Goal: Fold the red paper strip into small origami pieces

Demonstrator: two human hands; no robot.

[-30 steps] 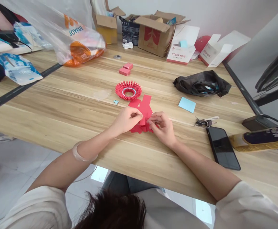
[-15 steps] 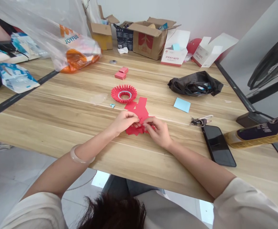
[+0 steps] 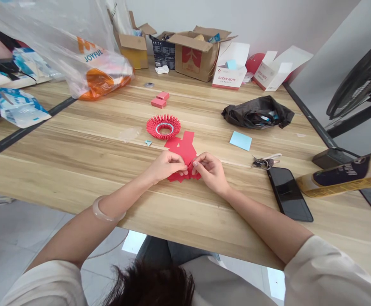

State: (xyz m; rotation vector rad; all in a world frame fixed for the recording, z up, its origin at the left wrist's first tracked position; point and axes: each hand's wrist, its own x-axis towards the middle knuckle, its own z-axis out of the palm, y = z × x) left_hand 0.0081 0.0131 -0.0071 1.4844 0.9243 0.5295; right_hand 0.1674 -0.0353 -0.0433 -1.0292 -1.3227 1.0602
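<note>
My left hand (image 3: pixel 166 165) and my right hand (image 3: pixel 210 170) meet over a loose pile of red paper slips (image 3: pixel 184 148) on the wooden table (image 3: pixel 77 148). Both pinch one small red paper piece (image 3: pixel 189 167) between their fingertips. Just beyond the pile lies a red ring of folded paper units with a blue inner rim (image 3: pixel 163 126). A tiny blue folded piece (image 3: pixel 147 143) sits left of the pile. A pale bangle is on my left wrist.
Keys (image 3: pixel 262 160) and a black phone (image 3: pixel 289 194) lie to the right, beside a brown bottle (image 3: pixel 341 174). A blue sticky note (image 3: pixel 240 140), black bag (image 3: pixel 257 112), pink pads (image 3: pixel 159 99), clear plastic bag (image 3: pixel 90 63) and cardboard boxes (image 3: pixel 195 53) fill the far side.
The red piece has been folded smaller between my fingertips and my hands have closed in on each other. The view shifted slightly left.
</note>
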